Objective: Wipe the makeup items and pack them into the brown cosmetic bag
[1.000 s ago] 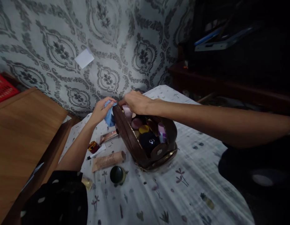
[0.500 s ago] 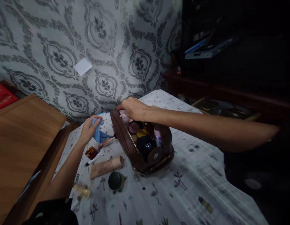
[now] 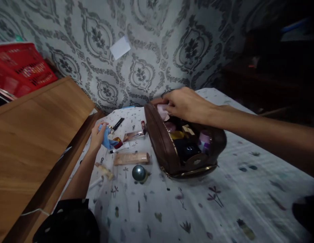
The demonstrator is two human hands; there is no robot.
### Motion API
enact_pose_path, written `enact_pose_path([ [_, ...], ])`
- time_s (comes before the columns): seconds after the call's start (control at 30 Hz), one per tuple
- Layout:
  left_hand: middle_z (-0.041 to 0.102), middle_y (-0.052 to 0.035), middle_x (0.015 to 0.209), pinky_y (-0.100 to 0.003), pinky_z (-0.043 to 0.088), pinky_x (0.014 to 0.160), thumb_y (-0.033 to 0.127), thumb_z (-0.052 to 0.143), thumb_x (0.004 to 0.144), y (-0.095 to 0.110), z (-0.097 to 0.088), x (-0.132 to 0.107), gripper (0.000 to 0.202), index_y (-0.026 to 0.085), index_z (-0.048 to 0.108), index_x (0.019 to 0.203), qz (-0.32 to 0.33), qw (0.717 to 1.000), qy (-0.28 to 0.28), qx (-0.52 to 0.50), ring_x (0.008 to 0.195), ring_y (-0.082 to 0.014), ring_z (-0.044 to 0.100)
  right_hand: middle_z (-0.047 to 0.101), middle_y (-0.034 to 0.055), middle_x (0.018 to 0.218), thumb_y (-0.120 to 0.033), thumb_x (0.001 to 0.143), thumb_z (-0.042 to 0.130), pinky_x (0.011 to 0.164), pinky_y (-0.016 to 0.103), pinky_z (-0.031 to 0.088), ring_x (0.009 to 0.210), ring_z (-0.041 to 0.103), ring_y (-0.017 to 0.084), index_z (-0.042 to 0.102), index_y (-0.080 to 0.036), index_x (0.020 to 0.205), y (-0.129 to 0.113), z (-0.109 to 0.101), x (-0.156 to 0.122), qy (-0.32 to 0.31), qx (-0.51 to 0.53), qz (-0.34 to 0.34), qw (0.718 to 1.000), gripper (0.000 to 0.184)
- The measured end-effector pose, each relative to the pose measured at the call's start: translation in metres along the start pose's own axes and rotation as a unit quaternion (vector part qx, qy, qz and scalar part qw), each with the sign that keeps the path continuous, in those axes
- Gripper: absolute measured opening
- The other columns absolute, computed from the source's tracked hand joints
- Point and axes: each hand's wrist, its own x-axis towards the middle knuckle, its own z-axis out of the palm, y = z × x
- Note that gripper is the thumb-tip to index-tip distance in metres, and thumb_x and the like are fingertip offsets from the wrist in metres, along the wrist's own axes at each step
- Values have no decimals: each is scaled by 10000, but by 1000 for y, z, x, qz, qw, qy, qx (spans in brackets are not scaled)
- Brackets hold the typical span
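Observation:
My left hand (image 3: 97, 135) is closed around a crumpled light-blue cloth (image 3: 106, 139), at the left of the bed sheet. The cloth hangs against a small red jar with a gold lid (image 3: 118, 142), partly covering it. On the right stands an unzipped brown makeup bag (image 3: 160, 138), packed with cosmetics. My right hand (image 3: 184, 103) reaches over its far side, fingers curled at the bag's far rim, fingertips partly hidden. Just below its thumb is a pale pink tube (image 3: 162, 112). Inside the bag lie a black compact (image 3: 188, 149) and a purple-and-pink container (image 3: 204, 141).
Between hand and bag lie a copper tube (image 3: 134, 135), a beige tube (image 3: 131, 158), a dark-lidded jar (image 3: 139, 173) and a small yellowish tube (image 3: 104, 171). A wooden panel (image 3: 45, 128) borders the left, with a red basket (image 3: 22, 64) behind it. Patterned wall (image 3: 144, 74) rises behind.
The view has swung left, so everything sits farther right. My left hand has drawn the blue cloth back from the copper tube to the red jar. My right hand stays at the bag.

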Motion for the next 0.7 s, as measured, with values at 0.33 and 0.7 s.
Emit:
enact_pose_path([
  [0.33, 676, -32, 707, -281, 484, 583, 669, 524, 782, -65, -44, -40, 509, 181, 630, 882, -56, 996, 3, 74, 608, -191, 655, 678, 13, 677, -169, 931, 577, 594, 249, 322, 602, 567, 100, 758, -131, 830, -19, -4, -19, 44, -45, 14, 998, 211],
  [0.7, 729, -45, 813, -327, 489, 783, 500, 491, 815, -93, -55, -59, 338, 205, 638, 888, -35, 987, 5, 159, 809, -226, 661, 625, -4, 590, -301, 965, 555, 529, 263, 319, 504, 533, 129, 681, -190, 781, -50, 14, -65, 150, -3, -181, 972, 249],
])
